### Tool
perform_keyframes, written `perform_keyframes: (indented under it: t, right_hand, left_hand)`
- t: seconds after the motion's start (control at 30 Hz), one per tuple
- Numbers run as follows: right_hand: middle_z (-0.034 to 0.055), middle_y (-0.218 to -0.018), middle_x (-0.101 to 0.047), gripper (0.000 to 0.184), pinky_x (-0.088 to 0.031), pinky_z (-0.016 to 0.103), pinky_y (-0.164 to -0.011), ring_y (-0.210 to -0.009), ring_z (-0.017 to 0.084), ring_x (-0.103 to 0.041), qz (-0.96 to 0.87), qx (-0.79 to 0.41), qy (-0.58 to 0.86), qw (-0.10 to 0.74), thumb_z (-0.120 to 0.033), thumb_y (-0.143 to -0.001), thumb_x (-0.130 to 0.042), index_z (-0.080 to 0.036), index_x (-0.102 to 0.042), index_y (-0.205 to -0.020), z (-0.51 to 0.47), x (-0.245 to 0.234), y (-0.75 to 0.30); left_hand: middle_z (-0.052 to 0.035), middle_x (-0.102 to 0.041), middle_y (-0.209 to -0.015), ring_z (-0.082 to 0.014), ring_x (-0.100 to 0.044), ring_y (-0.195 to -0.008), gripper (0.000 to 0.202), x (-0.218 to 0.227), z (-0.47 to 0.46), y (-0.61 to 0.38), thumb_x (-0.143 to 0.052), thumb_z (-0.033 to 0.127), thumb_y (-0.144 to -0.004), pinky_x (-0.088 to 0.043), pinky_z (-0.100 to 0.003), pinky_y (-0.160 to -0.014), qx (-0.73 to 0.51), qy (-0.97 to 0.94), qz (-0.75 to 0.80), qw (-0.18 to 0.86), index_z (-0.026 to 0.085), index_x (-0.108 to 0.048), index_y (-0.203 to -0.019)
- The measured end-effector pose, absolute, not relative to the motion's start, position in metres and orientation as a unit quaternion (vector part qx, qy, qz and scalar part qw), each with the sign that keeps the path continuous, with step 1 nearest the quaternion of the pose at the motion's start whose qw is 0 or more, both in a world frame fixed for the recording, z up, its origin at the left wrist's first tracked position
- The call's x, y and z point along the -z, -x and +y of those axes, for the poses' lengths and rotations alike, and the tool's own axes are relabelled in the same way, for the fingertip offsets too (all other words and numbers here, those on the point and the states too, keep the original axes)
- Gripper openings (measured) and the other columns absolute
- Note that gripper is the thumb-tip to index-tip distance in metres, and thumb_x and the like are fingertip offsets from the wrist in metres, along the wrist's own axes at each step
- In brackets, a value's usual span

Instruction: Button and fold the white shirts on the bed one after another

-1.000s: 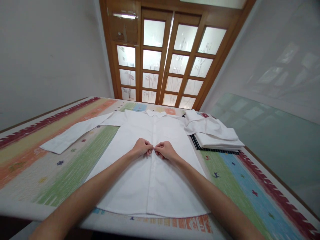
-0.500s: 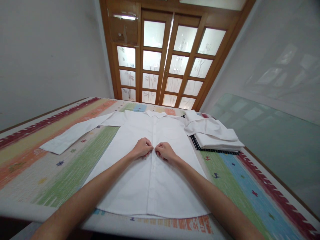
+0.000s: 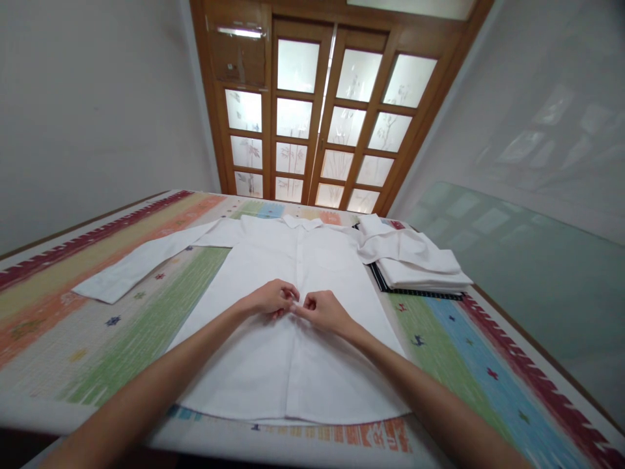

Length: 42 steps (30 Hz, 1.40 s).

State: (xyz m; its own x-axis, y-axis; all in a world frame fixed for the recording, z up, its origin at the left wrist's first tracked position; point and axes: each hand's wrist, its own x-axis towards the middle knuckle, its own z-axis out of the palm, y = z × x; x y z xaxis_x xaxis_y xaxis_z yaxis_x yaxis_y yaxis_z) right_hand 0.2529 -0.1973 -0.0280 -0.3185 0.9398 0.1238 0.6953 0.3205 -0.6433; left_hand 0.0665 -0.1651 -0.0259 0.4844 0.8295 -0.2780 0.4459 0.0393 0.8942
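A white long-sleeved button shirt (image 3: 244, 371) lies front up on the table, its collar at the far end. One sleeve stretches out to the left; the other rests over a folded stack on the right. At the middle of the front placket, my left hand (image 3: 274, 298) pinches the shirt with thumb and fingers. Close beside it, my right hand (image 3: 325, 311) is closed on the placket too, its thumb reaching toward the left fingertips. Whatever button lies between the fingers is too small to make out.
A stack of folded white cloth (image 3: 420, 275) with a black striped piece (image 3: 383, 280) under it sits at the right. A colourful striped tablecloth (image 3: 141, 326) covers the table. Beyond stand wooden doors with glass panes (image 3: 295, 117); a pale glass panel (image 3: 512, 260) leans along the right wall.
Both hands have moved a little down the placket toward me. Their fingertips have come closer together, and the right thumb now points at the left fingers.
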Motion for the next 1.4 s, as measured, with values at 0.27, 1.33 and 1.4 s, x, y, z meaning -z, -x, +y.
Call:
perform_keyframes:
  t: [0.27, 1.33, 1.4]
  right_hand:
    - [0.0023, -0.055, -0.064, 0.015, -0.032, 0.025, -0.053, -0.052, 0.015, -0.054, -0.811, -0.22, 0.522, 0.148, -0.021, -0.068, -0.068, -0.018, -0.063, -0.055, -0.236, 0.025, -0.238]
    - [-0.0062, -0.05, -0.058, 0.007, -0.033, 0.019, -0.037, -0.033, 0.009, -0.049, -0.689, -0.463, 0.503, 0.241, -0.018, -0.079, -0.055, -0.018, -0.062, -0.081, -0.245, 0.038, -0.26]
    - [-0.0048, -0.054, -0.06, 0.011, -0.031, 0.019, -0.034, -0.032, 0.009, -0.047, -0.679, -0.477, 0.502, 0.243, -0.02, -0.081, -0.052, -0.018, -0.063, -0.079, -0.245, 0.037, -0.26]
  left_hand:
    - [0.0034, -0.059, -0.057, -0.0103, -0.051, -0.049, 0.022, 0.018, -0.207, -0.059, -0.057, 0.02, -0.065, -0.036, -0.02, -0.049, -0.119, -0.772, 0.445, 0.439, 0.017, -0.073, -0.08]
    - [0.0083, -0.045, -0.044, -0.0086, -0.038, -0.034, 0.01, 0.022, -0.234, -0.073, -0.052, 0.024, -0.074, -0.026, -0.021, -0.035, -0.168, -0.639, 0.531, 0.531, 0.017, -0.058, -0.076]
    - [0.0084, -0.044, -0.043, -0.0084, -0.037, -0.034, 0.01, 0.024, -0.232, -0.072, -0.052, 0.024, -0.074, -0.026, -0.021, -0.035, -0.169, -0.635, 0.526, 0.54, 0.017, -0.058, -0.077]
